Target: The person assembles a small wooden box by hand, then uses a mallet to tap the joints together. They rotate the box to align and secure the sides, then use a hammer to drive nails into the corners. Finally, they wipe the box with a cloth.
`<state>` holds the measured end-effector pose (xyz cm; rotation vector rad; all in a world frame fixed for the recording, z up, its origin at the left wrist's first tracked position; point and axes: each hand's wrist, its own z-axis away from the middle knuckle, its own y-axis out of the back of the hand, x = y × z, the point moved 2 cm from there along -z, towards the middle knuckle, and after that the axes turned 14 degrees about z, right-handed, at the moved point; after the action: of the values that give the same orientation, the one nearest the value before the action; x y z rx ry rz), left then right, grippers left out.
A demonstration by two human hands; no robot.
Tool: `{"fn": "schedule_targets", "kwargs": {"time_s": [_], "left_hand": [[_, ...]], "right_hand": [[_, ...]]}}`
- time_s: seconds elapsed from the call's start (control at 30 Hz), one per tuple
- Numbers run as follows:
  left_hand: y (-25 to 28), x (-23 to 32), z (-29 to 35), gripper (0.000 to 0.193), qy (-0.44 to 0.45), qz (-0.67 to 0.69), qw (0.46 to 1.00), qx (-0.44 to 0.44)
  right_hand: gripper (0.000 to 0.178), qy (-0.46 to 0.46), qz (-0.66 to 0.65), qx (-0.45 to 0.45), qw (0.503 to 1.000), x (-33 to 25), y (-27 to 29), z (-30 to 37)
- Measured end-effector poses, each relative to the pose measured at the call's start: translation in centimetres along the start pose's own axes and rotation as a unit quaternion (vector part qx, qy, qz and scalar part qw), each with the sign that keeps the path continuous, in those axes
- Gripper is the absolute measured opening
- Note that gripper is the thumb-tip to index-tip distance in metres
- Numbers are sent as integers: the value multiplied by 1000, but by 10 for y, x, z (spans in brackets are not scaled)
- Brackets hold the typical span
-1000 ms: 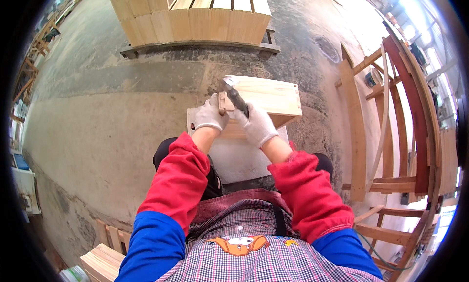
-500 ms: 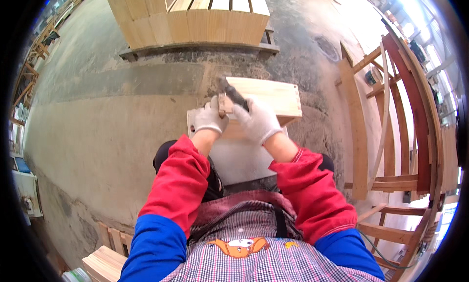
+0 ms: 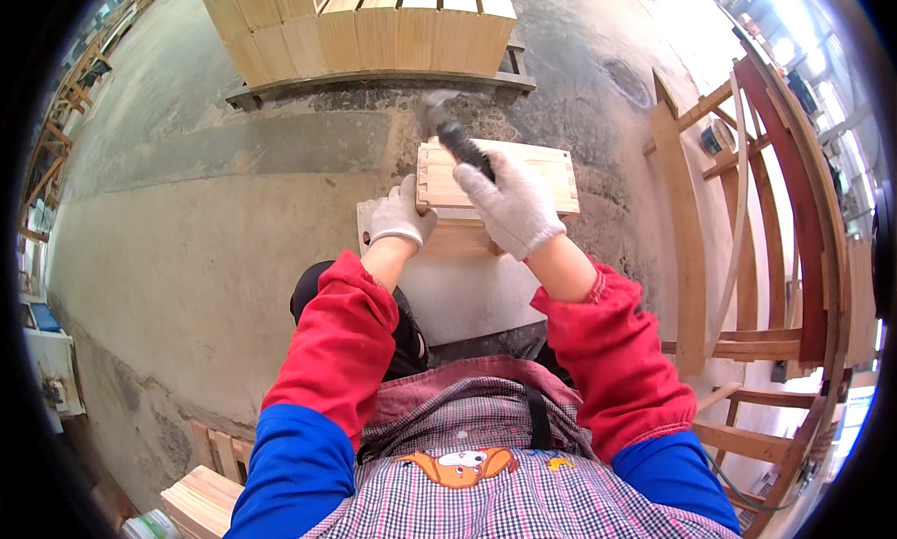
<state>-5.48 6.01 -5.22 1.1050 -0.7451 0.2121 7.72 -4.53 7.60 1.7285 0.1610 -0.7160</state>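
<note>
Over the near-left corner of the wooden box (image 3: 440, 178), the gloved left hand (image 3: 400, 218) lies back-up, its forearm slanting inward from below; the fingers point away from the body along the box's left end, and whether they pinch it cannot be told. The right forearm angles inward too, carrying the gloved right hand (image 3: 516, 207) above the box's middle, fingers wrapped around the black handle of a hammer (image 3: 463, 148). The handle slants up and leftward, its blurred head beyond the box's far-left corner. The box sits in front of the person's knees.
</note>
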Motion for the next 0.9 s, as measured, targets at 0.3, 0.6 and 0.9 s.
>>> {"fn": "schedule_targets", "kwargs": {"time_s": [0.3, 0.6, 0.9], "left_hand": [[9, 19, -1, 70, 9, -38, 999, -15], [0, 12, -4, 55, -24, -37, 999, 18], [3, 3, 1, 60, -24, -44, 998, 29]], "right_hand": [[37, -18, 5, -30, 999, 27, -47, 30], [28, 6, -221, 115, 968, -7, -20, 45], [37, 7, -95, 5, 995, -21, 2, 32]]}}
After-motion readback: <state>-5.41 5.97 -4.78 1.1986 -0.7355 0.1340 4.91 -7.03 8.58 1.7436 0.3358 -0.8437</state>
